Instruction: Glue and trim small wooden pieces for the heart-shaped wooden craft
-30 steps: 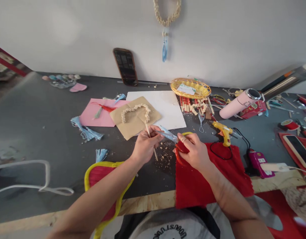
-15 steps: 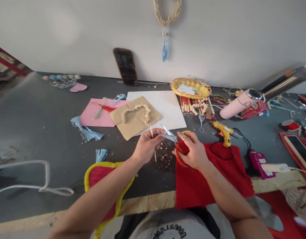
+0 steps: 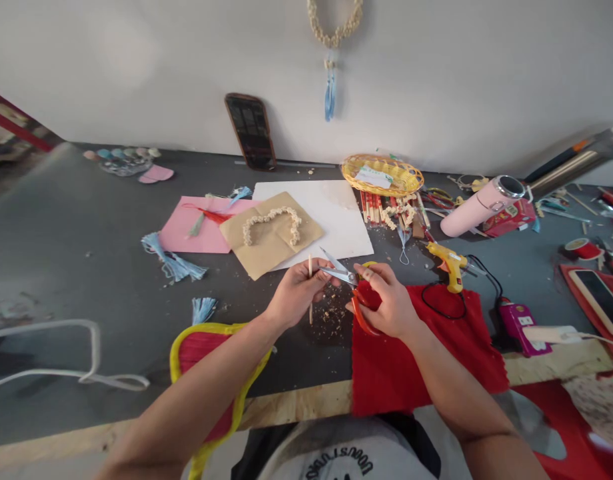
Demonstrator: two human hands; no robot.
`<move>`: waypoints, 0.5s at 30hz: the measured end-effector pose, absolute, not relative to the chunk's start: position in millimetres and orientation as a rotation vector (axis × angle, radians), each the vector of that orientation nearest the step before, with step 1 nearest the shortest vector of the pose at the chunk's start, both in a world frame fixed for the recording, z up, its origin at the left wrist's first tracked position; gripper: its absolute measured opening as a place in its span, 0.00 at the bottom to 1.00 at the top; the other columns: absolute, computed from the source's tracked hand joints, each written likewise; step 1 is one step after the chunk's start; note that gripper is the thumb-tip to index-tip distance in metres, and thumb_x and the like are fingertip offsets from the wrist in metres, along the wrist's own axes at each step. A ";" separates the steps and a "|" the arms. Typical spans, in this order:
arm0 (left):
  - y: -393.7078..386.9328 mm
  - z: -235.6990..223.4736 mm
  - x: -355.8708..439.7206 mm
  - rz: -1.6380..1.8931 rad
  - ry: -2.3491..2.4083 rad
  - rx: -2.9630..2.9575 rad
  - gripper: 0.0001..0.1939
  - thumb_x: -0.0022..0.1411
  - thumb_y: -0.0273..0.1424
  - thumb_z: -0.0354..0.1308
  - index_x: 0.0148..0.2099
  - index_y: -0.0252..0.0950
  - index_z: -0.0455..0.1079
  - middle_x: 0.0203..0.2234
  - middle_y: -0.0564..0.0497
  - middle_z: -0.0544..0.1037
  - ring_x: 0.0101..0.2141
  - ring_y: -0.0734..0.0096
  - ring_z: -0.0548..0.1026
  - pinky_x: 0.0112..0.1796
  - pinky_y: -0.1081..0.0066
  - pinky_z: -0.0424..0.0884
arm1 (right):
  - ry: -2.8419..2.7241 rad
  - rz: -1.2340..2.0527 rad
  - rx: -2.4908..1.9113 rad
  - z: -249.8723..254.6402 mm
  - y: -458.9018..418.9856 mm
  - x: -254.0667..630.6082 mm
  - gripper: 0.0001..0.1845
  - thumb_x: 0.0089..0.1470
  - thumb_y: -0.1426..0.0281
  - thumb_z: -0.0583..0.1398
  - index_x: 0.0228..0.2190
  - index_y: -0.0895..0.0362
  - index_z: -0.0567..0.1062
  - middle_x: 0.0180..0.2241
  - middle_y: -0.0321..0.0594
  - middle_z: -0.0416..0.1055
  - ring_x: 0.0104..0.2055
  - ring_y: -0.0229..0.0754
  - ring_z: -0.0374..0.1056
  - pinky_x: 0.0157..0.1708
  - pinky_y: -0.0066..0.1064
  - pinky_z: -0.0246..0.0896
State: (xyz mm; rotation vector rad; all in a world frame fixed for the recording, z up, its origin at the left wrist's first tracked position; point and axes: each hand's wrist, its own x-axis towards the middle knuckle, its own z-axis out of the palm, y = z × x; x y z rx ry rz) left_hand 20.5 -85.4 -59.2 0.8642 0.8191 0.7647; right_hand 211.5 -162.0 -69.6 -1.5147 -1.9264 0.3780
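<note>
Between the fingers of my left hand (image 3: 299, 291) is a thin pale wooden stick (image 3: 310, 313), held nearly upright. My right hand (image 3: 388, 303) grips scissors (image 3: 342, 272) with red handles, their blades spread apart. One blade reaches my left fingertips by the stick; whether it touches the stick I cannot tell. Small pale shavings (image 3: 331, 317) lie scattered on the dark table below. Past my hands, a curved string of pale beads or pieces (image 3: 271, 217) rests on brown paper (image 3: 256, 260). A red cloth (image 3: 431, 360) spreads beneath my right forearm.
A yellow glue gun (image 3: 450, 263) lies right of my right hand, its cord near a purple power block (image 3: 519, 327). Farther back are a wicker basket (image 3: 354, 180), a leaning pink flask (image 3: 481, 208) and a propped phone (image 3: 251, 133). Blue tassels (image 3: 171, 260) lie left.
The stick has turned slightly closer to upright and moved a little to the right with my left fingers. The scissors stay in my right hand, blades still apart.
</note>
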 end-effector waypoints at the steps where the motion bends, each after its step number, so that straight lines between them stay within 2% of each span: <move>1: -85.4 -58.9 20.5 0.766 0.816 0.860 0.16 0.49 0.38 0.69 0.32 0.34 0.69 0.20 0.52 0.75 0.17 0.82 0.59 0.18 0.79 0.51 | -1.931 0.385 -1.510 -69.4 -162.0 212.2 0.36 0.53 0.55 0.63 0.60 0.50 0.63 0.49 0.47 0.65 0.52 0.49 0.68 0.51 0.41 0.70; 6: -85.6 -56.4 20.7 0.753 0.740 0.802 0.16 0.48 0.37 0.70 0.30 0.34 0.67 0.19 0.51 0.75 0.15 0.84 0.57 0.17 0.79 0.49 | -1.941 0.332 -1.502 -68.1 -161.6 213.7 0.36 0.52 0.57 0.64 0.59 0.51 0.65 0.48 0.47 0.66 0.52 0.49 0.67 0.51 0.41 0.70; 11: -86.7 -58.1 20.1 0.722 0.651 0.691 0.14 0.47 0.32 0.70 0.29 0.33 0.67 0.19 0.50 0.76 0.14 0.86 0.52 0.17 0.80 0.46 | -1.957 0.289 -1.502 -69.2 -161.3 212.3 0.36 0.51 0.57 0.65 0.59 0.51 0.64 0.47 0.47 0.66 0.51 0.50 0.67 0.51 0.43 0.70; 15: -87.3 -59.5 19.5 0.708 0.622 0.643 0.12 0.48 0.30 0.69 0.29 0.33 0.67 0.20 0.50 0.76 0.14 0.86 0.53 0.17 0.80 0.46 | -1.946 0.239 -1.499 -71.3 -161.6 211.3 0.36 0.51 0.58 0.65 0.59 0.51 0.64 0.47 0.47 0.66 0.50 0.50 0.68 0.50 0.43 0.70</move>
